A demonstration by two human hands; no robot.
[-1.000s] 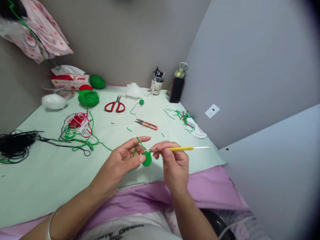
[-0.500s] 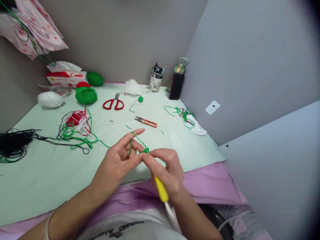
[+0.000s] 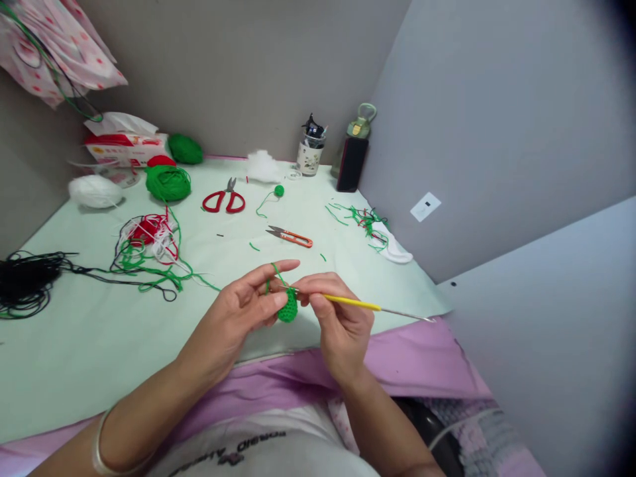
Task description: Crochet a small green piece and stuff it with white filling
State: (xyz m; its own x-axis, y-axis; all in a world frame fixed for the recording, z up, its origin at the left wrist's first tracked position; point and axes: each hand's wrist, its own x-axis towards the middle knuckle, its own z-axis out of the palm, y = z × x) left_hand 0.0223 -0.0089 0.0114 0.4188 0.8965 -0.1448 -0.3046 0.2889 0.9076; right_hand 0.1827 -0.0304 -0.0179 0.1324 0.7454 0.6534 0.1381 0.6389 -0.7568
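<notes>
A small green crocheted piece [image 3: 287,309] is pinched between the thumb and fingers of my left hand [image 3: 243,306]. Green yarn [image 3: 277,269] runs from the piece up over my raised left index finger. My right hand [image 3: 342,321] grips a crochet hook [image 3: 355,303] by its yellow handle. The hook's thin metal tip meets the top of the crocheted piece, and its other metal end points right. Orange thread snips [image 3: 291,236] lie just beyond my hands, with short green yarn scraps nearby.
Red-handled scissors [image 3: 224,199], a small green ball [image 3: 279,191] and white stuffing [image 3: 263,167] lie farther back. Tangled yarn [image 3: 149,242], black yarn [image 3: 30,278] and a green yarn ball [image 3: 169,183] are at left. A bottle [image 3: 360,122], phone [image 3: 352,164] and cup [image 3: 309,159] stand at the back right.
The crochet hook has swung from pointing down toward me to lying nearly level, its far end to the right. The green crocheted piece has turned and now hangs in plain view below my fingers.
</notes>
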